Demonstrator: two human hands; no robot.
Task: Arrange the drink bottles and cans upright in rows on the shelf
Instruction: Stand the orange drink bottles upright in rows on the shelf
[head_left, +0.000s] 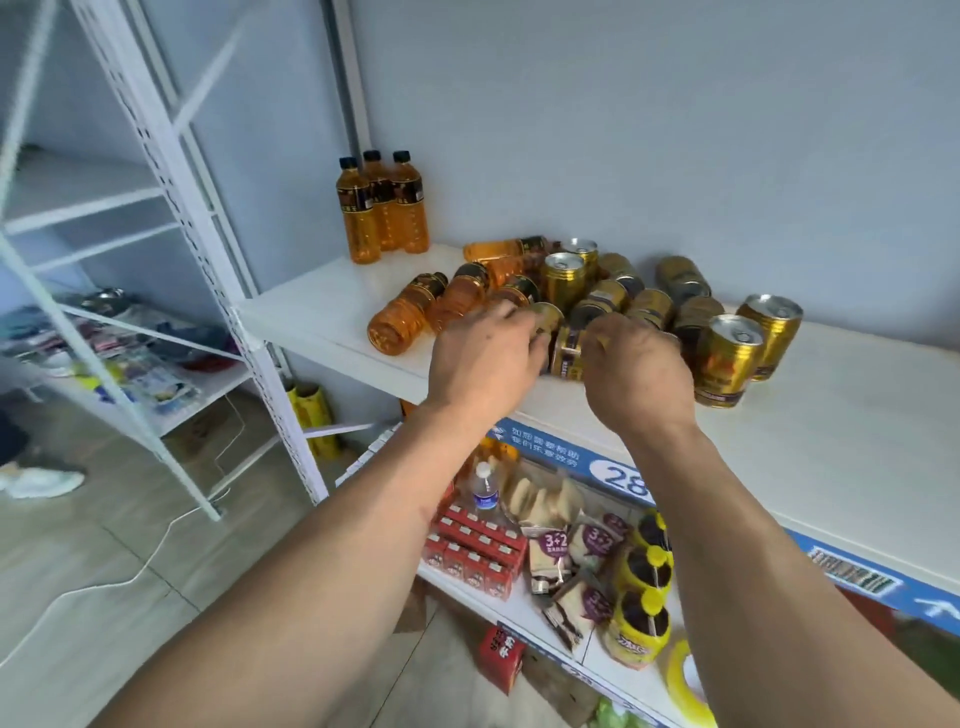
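Both bare forearms reach up to the white shelf. Left hand curls round a lying gold drink can; right hand curls among toppled gold cans, its hold unclear. Three amber plastic bottles stand upright at the back left; other amber bottles lie flat beside the cans.

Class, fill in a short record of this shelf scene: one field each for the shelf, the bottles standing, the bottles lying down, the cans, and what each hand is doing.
shelf: white top shelf against a pale blue wall
standing bottles: three amber bottles, upright at the back left
lying bottles: several amber bottles on their sides, left of the cans
cans: gold cans heaped, mostly on their sides; two upright cans at the right
left hand: left hand grips a can in the heap
right hand: right hand reaches into the heap, fingers curled; grasp hidden
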